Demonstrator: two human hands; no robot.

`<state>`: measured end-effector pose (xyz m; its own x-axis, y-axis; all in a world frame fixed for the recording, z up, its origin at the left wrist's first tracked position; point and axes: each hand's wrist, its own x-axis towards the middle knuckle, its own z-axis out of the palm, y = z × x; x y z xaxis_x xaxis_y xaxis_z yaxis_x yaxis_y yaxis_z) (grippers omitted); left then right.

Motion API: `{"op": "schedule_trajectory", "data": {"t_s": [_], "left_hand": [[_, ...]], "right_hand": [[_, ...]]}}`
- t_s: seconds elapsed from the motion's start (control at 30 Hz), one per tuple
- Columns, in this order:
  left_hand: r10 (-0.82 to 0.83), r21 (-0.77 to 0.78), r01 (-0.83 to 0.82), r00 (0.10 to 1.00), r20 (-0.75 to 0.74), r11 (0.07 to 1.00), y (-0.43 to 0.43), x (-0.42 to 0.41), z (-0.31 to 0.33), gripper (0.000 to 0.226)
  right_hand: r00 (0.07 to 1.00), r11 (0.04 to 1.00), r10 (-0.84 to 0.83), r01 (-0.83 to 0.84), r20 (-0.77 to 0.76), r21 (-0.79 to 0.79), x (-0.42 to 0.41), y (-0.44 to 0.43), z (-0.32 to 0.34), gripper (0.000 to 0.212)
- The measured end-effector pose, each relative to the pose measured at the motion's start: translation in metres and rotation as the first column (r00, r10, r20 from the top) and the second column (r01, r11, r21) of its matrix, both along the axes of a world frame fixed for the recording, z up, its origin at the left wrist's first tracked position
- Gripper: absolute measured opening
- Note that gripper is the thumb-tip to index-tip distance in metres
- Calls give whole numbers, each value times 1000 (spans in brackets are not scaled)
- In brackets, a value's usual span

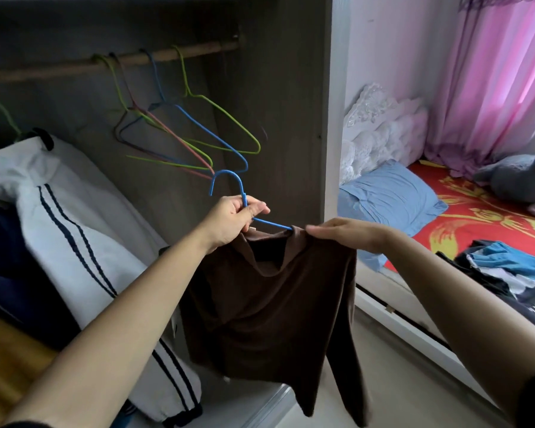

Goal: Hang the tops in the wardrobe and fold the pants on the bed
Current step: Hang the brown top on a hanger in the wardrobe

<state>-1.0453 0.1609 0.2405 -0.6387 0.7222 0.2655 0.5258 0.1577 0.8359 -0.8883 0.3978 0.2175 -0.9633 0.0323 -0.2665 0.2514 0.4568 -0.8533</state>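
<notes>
The top [275, 304] is plain dark brown, long-sleeved and of soft, limp cloth. It has a wide, slack neck that sags open at 12 o'clock of the garment. It hangs in the air just outside the open wardrobe [291, 118], at the middle of the view and down toward 6 o'clock. One sleeve trails lowest, toward 5 o'clock. A blue wire hanger [229, 180] runs into the neck; its hook stands free above the hands and is not on the rod [74, 67].

The left hand [235, 217] grips the hanger's stem just under the hook, its fingers [257, 208] curled round the wire. The right hand [346, 234], at 3 o'clock of the neck, lies on the top's shoulder with fingers stretched along the cloth. Its thumb is hidden, so I cannot tell whether it pinches the cloth.

At 11 o'clock, bare wire hangers [198, 134] in green, blue and pink hang from the rod. At 9 o'clock a white garment [74, 217] with dark stripes hangs inside the wardrobe. At 3 o'clock is the bed [464, 217], with a red flowered sheet and a blue pillow [389, 199]. A heap of clothes [507, 273] lies on it toward 4 o'clock. A pink curtain [491, 88] hangs at 2 o'clock.
</notes>
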Motion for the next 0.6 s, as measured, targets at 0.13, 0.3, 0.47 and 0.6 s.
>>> {"op": "schedule_trajectory", "data": {"t_s": [0.13,0.3,0.47,0.6], "left_hand": [[-19,-27,18,1000,-10,999,2,-1,-4,16],[-73,-67,73,997,13,995,1,-1,5,18],[-105,8,105,994,-2,994,1,5,10,19],[-125,-28,125,992,-26,992,1,8,13,18]], "right_hand": [[985,996,-91,91,-144,-2,3,3,-6,42],[973,992,-127,122,-195,-37,1,8,-7,50],[975,988,7,28,221,-154,0,19,-9,57],[992,972,-39,65,117,-227,4,16,-11,32]]}}
